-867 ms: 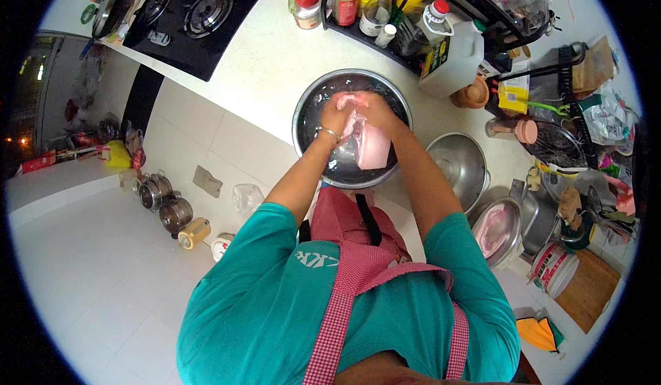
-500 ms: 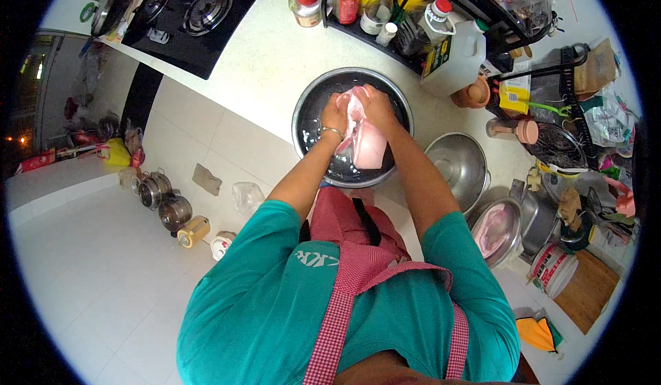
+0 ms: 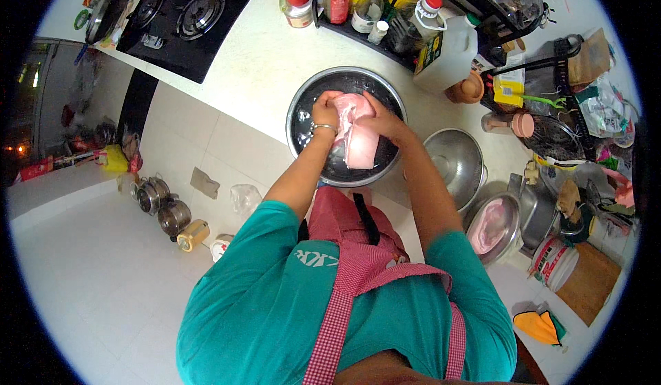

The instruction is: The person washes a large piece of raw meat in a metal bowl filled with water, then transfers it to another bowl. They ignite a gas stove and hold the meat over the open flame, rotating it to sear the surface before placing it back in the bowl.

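A slab of raw pink meat (image 3: 361, 145), probably pork with its pale skin on, is held over a round metal basin (image 3: 295, 96) with water in it. My left hand (image 3: 326, 112), a bangle at its wrist, is closed on the slab's left edge. On the other side, my right hand (image 3: 383, 121) grips the upper right part, thumb side toward the middle. The slab looks folded, its smooth pale face hanging toward me. Its underside is hidden, and I cannot tell whether its lower end touches the water.
Right of the basin stands a metal bowl (image 3: 454, 156), then a pan holding more raw meat (image 3: 491, 227), near the sink (image 3: 541, 209). A condiment rack with bottles and a white jug (image 3: 447, 58) lines the back. A black stove (image 3: 186, 30) is at far left.
The meat has spread wider between my hands, which have moved slightly apart. The view has shifted a little, moving the surroundings slightly left.
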{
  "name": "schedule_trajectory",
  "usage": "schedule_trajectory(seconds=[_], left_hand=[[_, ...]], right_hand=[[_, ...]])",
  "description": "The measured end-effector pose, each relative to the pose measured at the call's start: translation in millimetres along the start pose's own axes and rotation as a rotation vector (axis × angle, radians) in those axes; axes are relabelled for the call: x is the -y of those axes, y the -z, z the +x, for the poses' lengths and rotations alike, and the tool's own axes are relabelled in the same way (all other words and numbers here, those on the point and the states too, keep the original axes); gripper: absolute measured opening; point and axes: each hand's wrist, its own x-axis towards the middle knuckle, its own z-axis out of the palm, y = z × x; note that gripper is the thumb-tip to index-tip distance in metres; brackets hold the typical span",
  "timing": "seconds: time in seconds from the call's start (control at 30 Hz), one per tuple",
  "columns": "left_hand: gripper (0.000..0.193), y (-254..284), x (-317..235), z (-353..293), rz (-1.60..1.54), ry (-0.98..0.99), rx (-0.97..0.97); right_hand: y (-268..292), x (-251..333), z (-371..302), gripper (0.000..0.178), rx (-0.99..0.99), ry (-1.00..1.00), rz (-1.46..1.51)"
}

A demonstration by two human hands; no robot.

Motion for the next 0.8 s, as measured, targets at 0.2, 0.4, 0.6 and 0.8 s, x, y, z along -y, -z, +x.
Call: schedule_trajectory(seconds=[0.2,0.4,0.6,0.8], left_hand=[[0.023,4.8,-7.2,-3.6,0.105,0.052,0.069],[0.039,2.2,-65.3,-55.8,0.808,-0.125,0.034],[0.054,4.5,-57.6,-68.8,0.252,0.225,0.108],[0.058,4.3,-84.8,-57.2,-0.334,0.543,0.125]], right_hand=[[-23.4,6.4,-34.8,0.098,-0.107,-0.066,0.327],[-49.4,-29.5,-9.1,0.073,-0.347,0.179,0.473],[-74.0,-17.1,-5.9,0.045,-0.566,0.306,0.183],[-79.5,-6.8,-9.2,0.03,-0.601,0.389,0.005]])
